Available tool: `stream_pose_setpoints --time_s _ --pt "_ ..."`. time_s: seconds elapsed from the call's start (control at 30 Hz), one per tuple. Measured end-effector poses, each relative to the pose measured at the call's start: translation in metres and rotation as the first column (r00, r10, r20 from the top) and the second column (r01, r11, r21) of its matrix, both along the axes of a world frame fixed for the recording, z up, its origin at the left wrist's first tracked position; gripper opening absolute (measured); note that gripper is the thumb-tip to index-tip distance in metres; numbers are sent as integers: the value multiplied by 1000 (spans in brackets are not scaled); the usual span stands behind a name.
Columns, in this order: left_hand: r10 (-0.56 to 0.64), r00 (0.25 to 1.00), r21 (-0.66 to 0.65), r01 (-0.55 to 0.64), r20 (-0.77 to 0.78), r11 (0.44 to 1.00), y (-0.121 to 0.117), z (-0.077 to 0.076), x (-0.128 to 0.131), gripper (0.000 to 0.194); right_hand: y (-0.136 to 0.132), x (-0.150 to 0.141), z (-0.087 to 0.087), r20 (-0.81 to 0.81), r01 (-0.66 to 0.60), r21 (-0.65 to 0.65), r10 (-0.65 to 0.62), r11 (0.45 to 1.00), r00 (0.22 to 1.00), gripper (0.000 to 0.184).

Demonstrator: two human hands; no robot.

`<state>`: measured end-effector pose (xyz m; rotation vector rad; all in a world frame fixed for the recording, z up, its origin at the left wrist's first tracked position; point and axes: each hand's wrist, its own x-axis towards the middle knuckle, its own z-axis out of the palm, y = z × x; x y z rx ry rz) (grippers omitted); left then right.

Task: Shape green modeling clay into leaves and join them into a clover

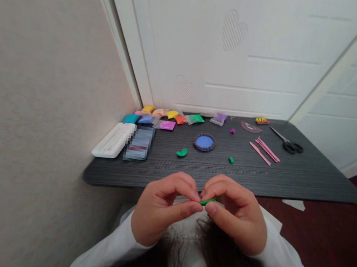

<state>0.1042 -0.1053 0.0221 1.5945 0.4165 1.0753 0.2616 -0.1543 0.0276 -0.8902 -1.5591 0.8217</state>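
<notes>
Between the fingertips of both hands is a thin, flattened piece of green modelling clay. My left hand pinches its left end with thumb and forefinger. Its right end is pinched by my right hand. Both hands are in front of the table's near edge. Beyond them on the table lie a curved, two-lobed green clay piece and a small green clay lump. Farther back sits a blue disc ringed with small brown balls.
Colourful clay packets line the back left of the dark table. A phone lies beside a white case. Pink tools, black scissors and a purple lump are toward the right. A white door stands behind.
</notes>
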Motion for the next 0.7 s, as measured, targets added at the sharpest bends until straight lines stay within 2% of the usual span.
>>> stream_pose_setpoints --time_s 0.37,0.5,0.7 --pt "-17 999 5 18 -28 1000 1 -2 -2 9 -1 2 -1 -9 -10 10 10 1000 1000 3" --pt "-27 999 -34 27 22 999 3 -4 -2 8 0 4 -5 -14 -29 -16 29 999 999 7" --pt "-62 996 -110 69 63 992 4 -7 0 6 0 5 -9 -62 -34 -29 32 999 998 3"
